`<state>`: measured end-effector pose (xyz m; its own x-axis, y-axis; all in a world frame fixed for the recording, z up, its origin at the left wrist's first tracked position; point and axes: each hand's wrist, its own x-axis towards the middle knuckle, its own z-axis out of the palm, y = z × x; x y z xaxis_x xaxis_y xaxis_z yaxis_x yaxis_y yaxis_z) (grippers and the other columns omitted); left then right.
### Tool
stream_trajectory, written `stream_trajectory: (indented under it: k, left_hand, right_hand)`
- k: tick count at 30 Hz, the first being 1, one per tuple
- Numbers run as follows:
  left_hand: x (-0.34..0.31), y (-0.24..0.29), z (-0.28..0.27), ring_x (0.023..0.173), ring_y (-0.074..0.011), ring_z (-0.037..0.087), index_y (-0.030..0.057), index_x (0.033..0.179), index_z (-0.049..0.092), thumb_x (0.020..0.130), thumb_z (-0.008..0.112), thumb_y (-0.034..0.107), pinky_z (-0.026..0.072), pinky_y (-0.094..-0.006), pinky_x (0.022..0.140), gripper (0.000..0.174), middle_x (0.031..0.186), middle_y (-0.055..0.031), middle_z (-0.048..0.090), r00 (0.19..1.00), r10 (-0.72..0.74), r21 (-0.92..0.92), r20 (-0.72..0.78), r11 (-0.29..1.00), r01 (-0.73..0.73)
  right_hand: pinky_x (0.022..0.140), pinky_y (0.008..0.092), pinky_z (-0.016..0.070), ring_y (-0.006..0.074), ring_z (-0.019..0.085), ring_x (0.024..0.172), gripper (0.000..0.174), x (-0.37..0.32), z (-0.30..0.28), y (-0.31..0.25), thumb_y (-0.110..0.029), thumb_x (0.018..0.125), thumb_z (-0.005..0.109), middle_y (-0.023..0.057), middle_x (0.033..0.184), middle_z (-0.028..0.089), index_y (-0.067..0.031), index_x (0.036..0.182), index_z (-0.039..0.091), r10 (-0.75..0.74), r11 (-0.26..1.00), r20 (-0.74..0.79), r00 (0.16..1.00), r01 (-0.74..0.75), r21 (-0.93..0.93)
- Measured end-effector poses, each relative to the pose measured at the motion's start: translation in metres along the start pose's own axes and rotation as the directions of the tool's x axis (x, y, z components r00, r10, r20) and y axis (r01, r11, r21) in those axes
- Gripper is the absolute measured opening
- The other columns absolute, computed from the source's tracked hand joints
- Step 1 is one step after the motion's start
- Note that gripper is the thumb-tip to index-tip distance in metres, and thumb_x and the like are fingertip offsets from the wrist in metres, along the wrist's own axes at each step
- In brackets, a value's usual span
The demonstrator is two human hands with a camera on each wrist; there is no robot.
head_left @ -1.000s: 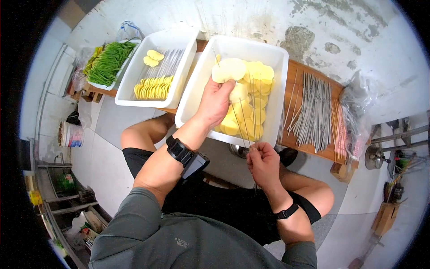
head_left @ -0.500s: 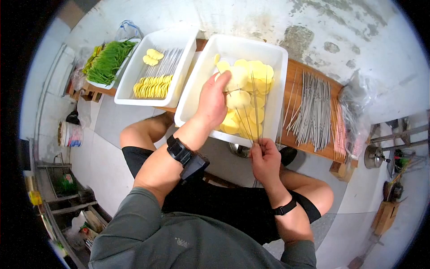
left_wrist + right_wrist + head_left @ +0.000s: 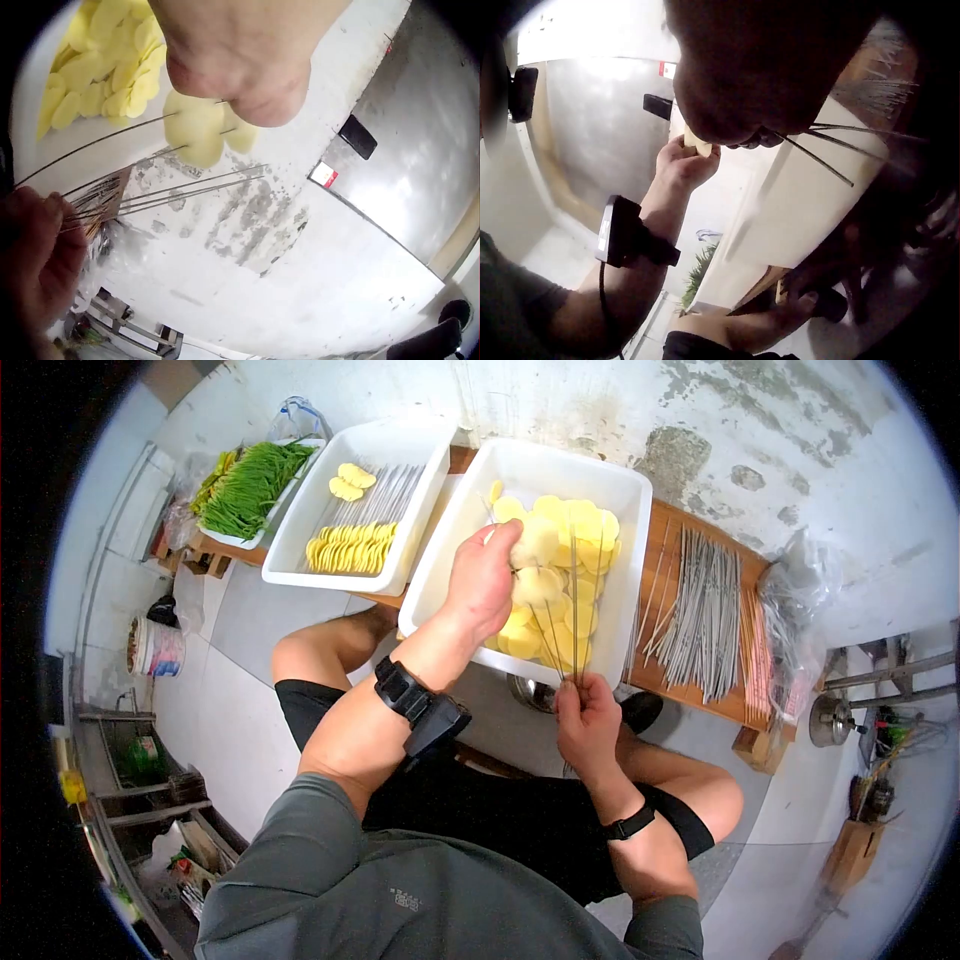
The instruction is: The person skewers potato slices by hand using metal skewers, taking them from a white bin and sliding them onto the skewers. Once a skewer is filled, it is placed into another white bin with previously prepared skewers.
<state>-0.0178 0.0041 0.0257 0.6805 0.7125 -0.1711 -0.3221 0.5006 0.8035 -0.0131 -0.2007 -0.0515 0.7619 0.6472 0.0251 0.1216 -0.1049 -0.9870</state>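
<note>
Thin yellow potato slices (image 3: 540,586) are in my left hand (image 3: 480,575), which grips their left edge above the right white tub (image 3: 437,588), thumb on top. Metal skewers (image 3: 196,182) fan out from my right hand (image 3: 588,722), pinched between thumb and fingers at the tub's near edge. In the left wrist view, two skewers run into the held slices, and others in the bunch point past them, bare. Loose slices (image 3: 600,525) are heaped in the tub below. In the right wrist view, dark shadow hides most of the right hand's fingers.
At left, another white tub (image 3: 284,550) holds a row of skewered slices (image 3: 350,548). Beyond it is a tray of green vegetables (image 3: 250,490). To the right, many skewers (image 3: 703,620) lie on the wooden bench beside a clear plastic bag (image 3: 797,595).
The left thumb has shifted, and the held slices have come down and slightly right, closer to the right hand. The right hand still pinches the skewers in nearly the same place.
</note>
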Motion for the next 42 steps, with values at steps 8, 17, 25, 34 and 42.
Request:
stream_trajectory:
  k: [8, 17, 25, 34, 42]
  left_hand:
    - [-0.006, -0.020, -0.005, 0.075, -0.0136, 0.060, -0.0010, 0.098, 0.058, 0.091, 0.053, 0.021, 0.0500, -0.0270, 0.067, 0.024, 0.088, -0.0065, 0.063, 0.991, -0.132, 0.047, 0.018, 0.990, 0.131]
    - [-0.026, -0.022, 0.007, 0.085, -0.0174, 0.063, 0.0008, 0.107, 0.058, 0.094, 0.051, 0.020, 0.0524, -0.0319, 0.076, 0.024, 0.098, -0.0081, 0.065, 0.978, -0.192, 0.101, 0.085, 0.978, 0.183]
    - [-0.009, 0.000, -0.038, 0.074, -0.0080, 0.060, 0.0050, 0.107, 0.062, 0.091, 0.057, 0.019, 0.0460, -0.0222, 0.061, 0.022, 0.091, -0.0006, 0.066, 0.989, -0.144, 0.457, 0.021, 0.882, 0.119]
    - [0.109, 0.163, -0.137, 0.061, -0.0108, 0.053, 0.0001, 0.090, 0.065, 0.085, 0.065, 0.030, 0.0426, -0.0254, 0.052, 0.030, 0.075, -0.0044, 0.062, 0.974, 0.156, 0.883, -0.165, 0.464, 0.075]
    - [0.236, 0.210, -0.252, 0.062, -0.0194, 0.057, -0.0056, 0.095, 0.066, 0.082, 0.065, 0.033, 0.0450, -0.0342, 0.054, 0.040, 0.077, -0.0114, 0.064, 0.927, 0.134, 0.933, -0.351, 0.138, 0.333]
  right_hand:
    - [0.058, 0.0254, 0.0462, 0.0098, 0.055, 0.061, 0.014, 0.013, -0.001, -0.011, -0.011, 0.091, 0.057, 0.0052, 0.070, 0.061, 0.0026, 0.093, 0.058, 0.116, 0.990, -0.023, 0.993, -0.114, 0.082]
    - [0.050, 0.0238, 0.0412, 0.0094, 0.049, 0.054, 0.012, 0.023, -0.002, -0.023, -0.011, 0.094, 0.052, 0.0052, 0.070, 0.058, 0.0007, 0.096, 0.052, 0.278, 0.867, 0.098, 0.956, -0.294, 0.402]
    - [0.052, 0.0257, 0.0474, 0.0160, 0.062, 0.061, 0.014, 0.029, -0.002, -0.024, -0.013, 0.096, 0.049, 0.0125, 0.081, 0.065, 0.0006, 0.099, 0.052, 0.305, 0.877, 0.073, 0.950, -0.310, 0.368]
    - [0.050, 0.0258, 0.0470, 0.0157, 0.059, 0.057, 0.010, 0.035, -0.015, -0.037, -0.013, 0.096, 0.049, 0.0095, 0.075, 0.062, -0.0032, 0.097, 0.052, 0.386, 0.848, 0.062, 0.920, -0.380, 0.369]
    - [0.038, 0.0226, 0.0359, 0.0134, 0.052, 0.044, 0.008, 0.049, -0.001, -0.034, -0.012, 0.097, 0.047, 0.0077, 0.068, 0.058, -0.0053, 0.095, 0.050, 0.496, 0.814, 0.015, 0.868, -0.470, 0.341]
